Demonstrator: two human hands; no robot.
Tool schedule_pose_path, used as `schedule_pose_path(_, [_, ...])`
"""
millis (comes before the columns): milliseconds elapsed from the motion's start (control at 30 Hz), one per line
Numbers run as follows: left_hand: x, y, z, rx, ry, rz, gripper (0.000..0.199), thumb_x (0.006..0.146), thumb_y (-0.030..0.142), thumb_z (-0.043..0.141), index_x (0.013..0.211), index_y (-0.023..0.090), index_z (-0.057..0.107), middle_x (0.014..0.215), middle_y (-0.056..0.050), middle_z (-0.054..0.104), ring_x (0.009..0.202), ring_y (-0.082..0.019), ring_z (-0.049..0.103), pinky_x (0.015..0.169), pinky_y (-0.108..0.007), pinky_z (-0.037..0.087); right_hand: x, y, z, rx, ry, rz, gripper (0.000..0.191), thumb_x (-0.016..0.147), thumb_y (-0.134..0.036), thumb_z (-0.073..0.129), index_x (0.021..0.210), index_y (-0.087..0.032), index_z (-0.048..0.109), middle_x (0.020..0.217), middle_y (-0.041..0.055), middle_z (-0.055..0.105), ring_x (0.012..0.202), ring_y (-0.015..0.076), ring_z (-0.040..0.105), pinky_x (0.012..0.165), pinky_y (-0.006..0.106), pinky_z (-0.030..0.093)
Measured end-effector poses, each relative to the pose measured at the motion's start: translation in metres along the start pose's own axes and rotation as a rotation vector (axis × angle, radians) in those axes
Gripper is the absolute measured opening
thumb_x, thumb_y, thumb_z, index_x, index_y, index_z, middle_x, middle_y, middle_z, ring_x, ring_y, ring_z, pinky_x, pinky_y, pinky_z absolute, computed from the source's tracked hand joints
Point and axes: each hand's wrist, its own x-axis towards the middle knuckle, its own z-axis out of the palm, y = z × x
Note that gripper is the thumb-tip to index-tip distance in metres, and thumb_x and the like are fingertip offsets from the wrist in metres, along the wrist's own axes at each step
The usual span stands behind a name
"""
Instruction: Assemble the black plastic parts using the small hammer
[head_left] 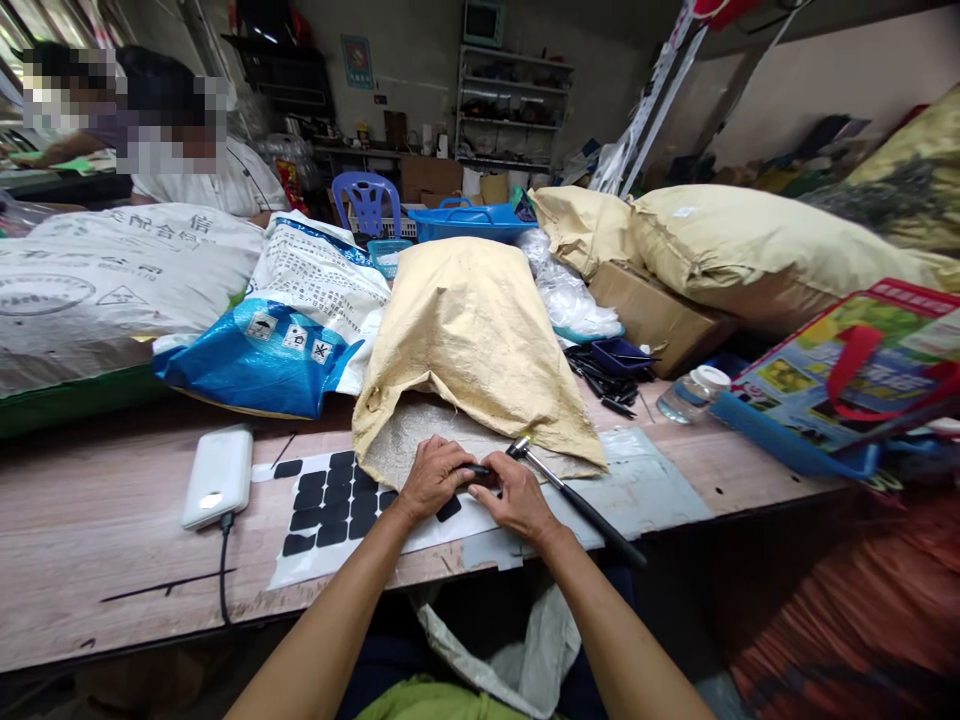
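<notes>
Between the fingertips of both hands is a small black part [478,470], its kind too small to make out. My left hand [436,474] pinches its left end, and my right hand [514,494] closes on the right end. Just beyond them gapes the mouth of a yellow woven sack [469,330] lying on the table. A hammer [581,505] with a black handle rests right of my right hand, its metal head against the sack's edge. Left of my hands lies a white sheet of black stickers [334,505], partly covered by my left hand and forearm.
On the wooden table [142,490], a white power bank [217,478] with a cable lies left. A blue-and-white sack [277,320] sits behind it. To the right are black parts [607,375], a lidded jar [691,393] and a blue tray [795,435]. Two people sit at back left.
</notes>
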Motion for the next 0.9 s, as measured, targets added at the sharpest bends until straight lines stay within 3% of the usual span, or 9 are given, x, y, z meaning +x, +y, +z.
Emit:
schedule_pose_path(267, [0.0008,-0.0014,0.001,0.004,-0.001,0.013,0.021,0.096,0.036,0.06,0.108,0.03,0.075,0.104,-0.001,0.073,0.104,-0.023,0.053,0.099,-0.041,0.033,0.0019,0.0042,-0.0035,0.161,-0.028,0.093,0.017,0.076,-0.024,0.069,0.091,-0.02,0.063,0.074,-0.0034,0.057,0.069,0.0132,0.049,0.066,0.025,0.036])
schedule_pose_path(900, [0.0003,0.006,-0.0024,-0.025,0.038,0.002,0.015,0.087,0.031,0.068,0.1,0.028,0.074,0.101,-0.001,0.073,0.105,-0.024,0.056,0.097,-0.04,0.034,0.0019,0.0093,-0.0036,0.28,-0.026,0.108,0.019,0.074,-0.026,0.069,0.092,-0.019,0.066,0.071,-0.0043,0.054,0.062,0.0106,0.044,0.059,0.023,0.035])
